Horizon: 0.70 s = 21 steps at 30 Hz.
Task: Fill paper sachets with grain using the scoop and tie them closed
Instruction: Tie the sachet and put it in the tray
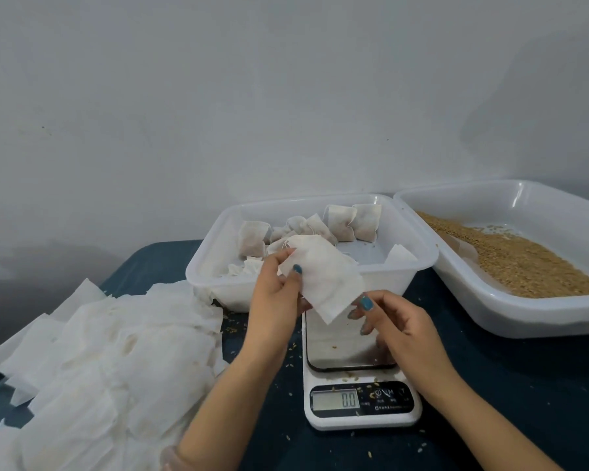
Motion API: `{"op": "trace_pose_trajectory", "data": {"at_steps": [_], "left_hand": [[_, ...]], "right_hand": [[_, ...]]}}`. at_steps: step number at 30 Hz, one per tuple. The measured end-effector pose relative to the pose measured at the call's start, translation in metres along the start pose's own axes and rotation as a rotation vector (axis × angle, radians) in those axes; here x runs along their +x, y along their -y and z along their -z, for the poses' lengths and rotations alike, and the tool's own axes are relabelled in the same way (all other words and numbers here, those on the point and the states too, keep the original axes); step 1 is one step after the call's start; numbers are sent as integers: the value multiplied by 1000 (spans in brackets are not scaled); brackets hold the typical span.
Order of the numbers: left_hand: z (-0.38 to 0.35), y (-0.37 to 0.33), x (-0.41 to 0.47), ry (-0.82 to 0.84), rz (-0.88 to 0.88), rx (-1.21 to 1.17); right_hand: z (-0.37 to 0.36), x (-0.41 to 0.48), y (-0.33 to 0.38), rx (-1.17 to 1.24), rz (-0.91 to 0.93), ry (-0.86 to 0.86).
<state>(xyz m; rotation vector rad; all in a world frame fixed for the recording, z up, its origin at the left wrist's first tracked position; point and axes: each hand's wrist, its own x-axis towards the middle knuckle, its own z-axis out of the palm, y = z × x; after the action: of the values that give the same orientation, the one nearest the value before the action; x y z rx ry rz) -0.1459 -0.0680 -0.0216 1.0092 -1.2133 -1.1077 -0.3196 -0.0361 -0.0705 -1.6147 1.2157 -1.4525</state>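
Note:
I hold an empty white paper sachet [323, 277] above a small digital scale [357, 379] that reads 0.0. My left hand [276, 290] pinches the sachet near its drawstring top. My right hand [388, 321] pinches its lower right edge between thumb and fingers. A white tub [422, 263] behind the scale holds several filled, tied sachets [351, 222]. Brown grain [524, 260] lies in a second white tub [541, 321] at the right. No scoop is in view.
A large heap of empty paper sachets [109, 355] covers the left of the dark blue table [510, 385]. Loose grains are scattered around the scale. A pale wall stands close behind the tubs.

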Motion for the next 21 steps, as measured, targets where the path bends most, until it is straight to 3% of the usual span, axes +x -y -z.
{"op": "trace_pose_trajectory", "data": {"at_steps": [4, 8, 13, 21], "left_hand": [[-8, 19, -8, -43, -75, -36], [-5, 29, -17, -11, -266, 188], [-3, 25, -20, 58, -367, 219], [-1, 26, -18, 93, -267, 266]], "right_hand": [[-2, 0, -1, -44, -10, 58], [0, 1, 2, -46, 3, 10], [7, 5, 0, -48, -5, -32], [8, 6, 3, -28, -16, -18]]}}
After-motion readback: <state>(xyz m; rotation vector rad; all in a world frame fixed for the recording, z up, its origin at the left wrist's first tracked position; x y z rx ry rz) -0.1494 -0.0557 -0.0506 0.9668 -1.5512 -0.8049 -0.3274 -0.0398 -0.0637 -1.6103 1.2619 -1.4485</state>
